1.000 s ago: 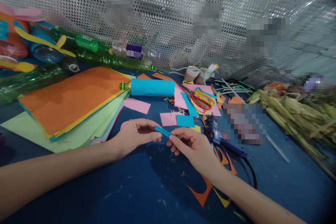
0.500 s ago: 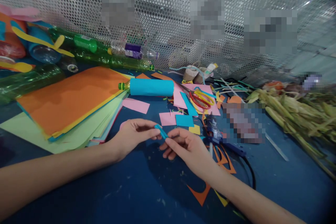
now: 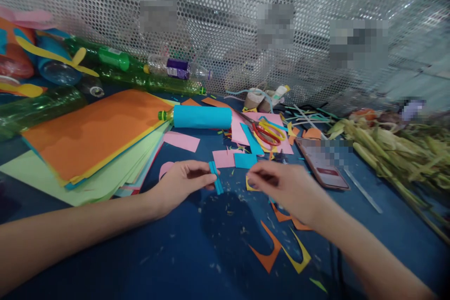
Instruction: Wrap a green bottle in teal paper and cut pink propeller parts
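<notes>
My left hand [image 3: 190, 180] pinches a small folded blue paper strip [image 3: 217, 184] between thumb and fingertips, just above the table. To the right, apart from the strip, my right hand [image 3: 281, 185] has its fingers curled together over a yellow paper piece and orange scraps. It is slightly blurred, and whatever it may hold is hidden. Beyond both hands lies a bottle wrapped in blue paper [image 3: 203, 117], with a green cap at its left end. Pink paper [image 3: 222, 159] and blue paper [image 3: 245, 160] pieces lie between the hands and the bottle.
Coloured sheets [image 3: 101, 136] are stacked at the left, with plastic bottles [image 3: 121, 77] behind. Scissors [image 3: 267, 133], a phone [image 3: 325, 166] and dry husks [image 3: 390, 150] lie at the right. Cut scraps [image 3: 269, 251] lie nearer. A perforated metal sheet [image 3: 218, 18] stands behind.
My right hand has let go of the blue strip and moved right, over where the blue glue gun lay. The strip now hangs more upright in my left hand. More of the phone shows.
</notes>
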Action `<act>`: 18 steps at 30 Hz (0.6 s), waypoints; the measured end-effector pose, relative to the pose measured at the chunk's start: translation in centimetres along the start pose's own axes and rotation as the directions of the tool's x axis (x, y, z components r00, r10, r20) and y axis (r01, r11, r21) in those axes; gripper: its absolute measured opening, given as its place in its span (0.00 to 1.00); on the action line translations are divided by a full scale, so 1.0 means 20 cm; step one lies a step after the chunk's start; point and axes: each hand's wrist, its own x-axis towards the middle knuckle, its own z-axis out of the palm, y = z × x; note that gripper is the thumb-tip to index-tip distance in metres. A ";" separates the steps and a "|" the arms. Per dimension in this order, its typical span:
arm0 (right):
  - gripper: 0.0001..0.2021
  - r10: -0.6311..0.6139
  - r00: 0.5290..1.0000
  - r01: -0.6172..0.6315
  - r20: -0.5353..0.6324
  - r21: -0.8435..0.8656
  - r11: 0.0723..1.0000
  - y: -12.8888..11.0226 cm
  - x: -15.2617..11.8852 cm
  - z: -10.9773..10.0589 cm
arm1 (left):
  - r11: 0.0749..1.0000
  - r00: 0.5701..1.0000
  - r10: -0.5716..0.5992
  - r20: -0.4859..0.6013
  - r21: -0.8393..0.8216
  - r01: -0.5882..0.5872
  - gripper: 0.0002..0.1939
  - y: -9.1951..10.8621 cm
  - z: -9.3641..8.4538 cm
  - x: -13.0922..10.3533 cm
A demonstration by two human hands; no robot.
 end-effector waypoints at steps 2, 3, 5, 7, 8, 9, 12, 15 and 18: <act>0.06 0.034 0.999 -0.043 -0.043 -0.247 0.968 0.10 -0.03 -0.08 | 1.000 1.000 -0.022 -0.017 -0.011 0.022 0.08 0.00 0.00 0.00; 0.07 0.028 0.998 -0.047 -0.057 -0.363 0.931 0.15 -0.04 -0.11 | 0.999 0.999 -0.030 -0.024 -0.015 0.030 0.08 0.00 0.00 0.00; 0.18 -0.002 1.000 -0.015 -0.031 -0.548 0.836 0.25 -0.07 -0.14 | 0.999 0.999 -0.033 -0.034 -0.015 0.033 0.08 0.00 0.01 0.00; 0.21 0.080 0.994 -0.021 0.072 -0.600 0.799 0.32 -0.09 -0.14 | 1.000 0.999 -0.025 -0.034 0.003 0.025 0.08 0.01 0.01 0.00; 0.21 0.119 0.988 -0.035 0.099 -0.606 0.794 0.33 -0.09 -0.14 | 0.999 0.999 -0.022 -0.031 0.023 0.022 0.07 0.01 0.01 0.00; 0.20 0.155 0.981 -0.052 0.119 -0.606 0.794 0.33 -0.08 -0.14 | 0.999 0.999 -0.020 -0.028 0.048 0.021 0.07 0.01 0.01 0.00; 0.18 0.240 0.963 -0.107 0.122 -0.643 0.758 0.30 -0.06 -0.13 | 0.994 1.000 -0.010 -0.014 0.108 0.012 0.07 0.02 0.01 -0.01; 0.13 0.276 0.953 -0.117 0.124 -0.693 0.712 0.31 -0.04 -0.13 | 0.992 1.000 0.002 -0.006 0.125 -0.001 0.08 0.01 0.01 -0.01; 0.07 0.168 0.978 -0.049 0.127 -0.640 0.767 0.40 -0.04 -0.13 | 0.991 1.000 0.005 0.013 0.130 -0.007 0.08 0.00 0.00 -0.01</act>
